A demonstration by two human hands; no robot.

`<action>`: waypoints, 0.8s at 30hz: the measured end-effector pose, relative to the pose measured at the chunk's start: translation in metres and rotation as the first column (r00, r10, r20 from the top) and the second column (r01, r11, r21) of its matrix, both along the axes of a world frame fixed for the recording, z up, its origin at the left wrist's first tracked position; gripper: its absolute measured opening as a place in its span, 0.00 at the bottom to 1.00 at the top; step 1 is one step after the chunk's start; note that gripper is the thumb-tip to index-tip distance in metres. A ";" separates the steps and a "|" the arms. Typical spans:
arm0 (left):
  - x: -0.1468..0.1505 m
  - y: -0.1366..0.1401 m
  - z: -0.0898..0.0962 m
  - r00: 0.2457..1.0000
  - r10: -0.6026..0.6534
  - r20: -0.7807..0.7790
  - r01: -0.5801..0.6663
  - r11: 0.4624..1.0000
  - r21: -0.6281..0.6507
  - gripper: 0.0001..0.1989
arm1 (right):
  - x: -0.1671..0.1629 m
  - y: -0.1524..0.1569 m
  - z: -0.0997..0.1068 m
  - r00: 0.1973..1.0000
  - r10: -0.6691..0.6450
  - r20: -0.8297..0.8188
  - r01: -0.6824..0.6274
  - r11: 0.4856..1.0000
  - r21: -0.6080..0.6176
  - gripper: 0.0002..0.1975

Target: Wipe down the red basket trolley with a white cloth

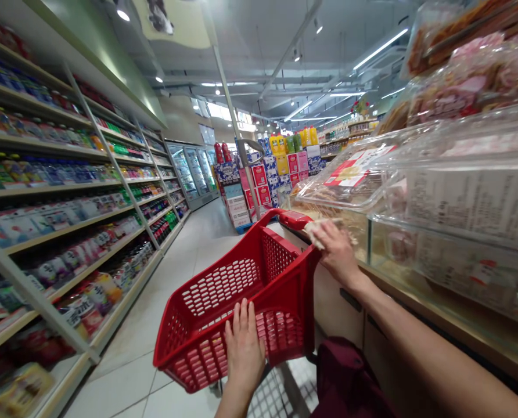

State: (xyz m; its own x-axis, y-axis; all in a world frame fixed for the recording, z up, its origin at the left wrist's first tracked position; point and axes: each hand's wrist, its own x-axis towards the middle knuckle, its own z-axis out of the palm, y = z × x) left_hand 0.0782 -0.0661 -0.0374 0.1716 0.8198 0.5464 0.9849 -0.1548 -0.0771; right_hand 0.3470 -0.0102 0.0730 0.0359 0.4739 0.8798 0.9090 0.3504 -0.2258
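A red plastic shopping cart with perforated walls stands before me, and its basket looks empty. On its near side wall rests my left hand, fingers stretched out along the rim, holding nothing. My right hand presses a pale, crumpled cloth against the end of the cart's red handle. The fingers of that hand curve over the cloth and partly hide it.
Shelves of drinks and packaged goods line the left side. A display case stacked with clear food packs stands close on the right. Stacked cartons and bottles stand ahead, beside a grey pole; glass-door fridges are further back. Floor tiles show.
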 end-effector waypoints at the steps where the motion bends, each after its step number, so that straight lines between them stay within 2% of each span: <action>1: 0.000 0.000 0.000 1.000 0.006 -0.007 -0.006 1.000 0.003 0.33 | -0.006 -0.002 -0.006 0.997 0.040 0.063 -0.037 0.998 -0.042 0.21; 4: -0.001 -0.001 0.001 0.999 -0.001 -0.047 0.001 1.000 0.003 0.32 | -0.036 -0.009 -0.029 0.965 0.231 0.121 -0.218 0.970 -0.107 0.21; 6: -0.003 -0.001 0.003 0.998 0.003 -0.063 -0.003 1.000 0.000 0.32 | -0.050 -0.010 -0.034 0.951 0.309 0.007 -0.307 0.949 -0.073 0.19; 7: -0.004 -0.001 0.004 0.998 0.006 -0.065 -0.006 1.000 -0.004 0.32 | -0.052 -0.009 -0.032 0.948 0.307 -0.079 -0.311 0.949 -0.043 0.17; 10: -0.006 -0.002 0.007 0.999 0.011 -0.050 -0.013 0.999 -0.040 0.32 | -0.037 0.003 -0.018 0.939 0.146 -0.311 -0.152 0.988 0.008 0.10; 12: -0.006 -0.003 0.007 0.999 0.014 -0.033 -0.016 0.998 -0.066 0.32 | -0.020 0.010 -0.009 0.937 0.027 -0.349 -0.026 1.000 0.006 0.10; 15: -0.005 -0.005 0.006 1.000 0.020 -0.023 -0.022 0.997 -0.072 0.32 | -0.005 0.013 -0.006 0.977 -0.041 -0.211 0.055 0.997 0.060 0.16; 18: -0.006 -0.005 0.004 0.999 0.019 -0.033 -0.020 0.999 -0.049 0.33 | -0.010 0.006 -0.012 1.000 0.005 0.029 -0.010 0.990 0.143 0.13; 21: -0.008 -0.005 0.003 0.999 0.017 -0.043 -0.019 0.999 -0.035 0.33 | -0.020 -0.002 -0.018 0.956 0.129 0.264 -0.150 0.987 0.062 0.11; 24: -0.009 -0.005 0.005 0.999 0.017 -0.050 -0.019 0.999 -0.044 0.32 | -0.016 -0.001 -0.019 0.914 0.129 0.385 -0.126 0.991 -0.034 0.20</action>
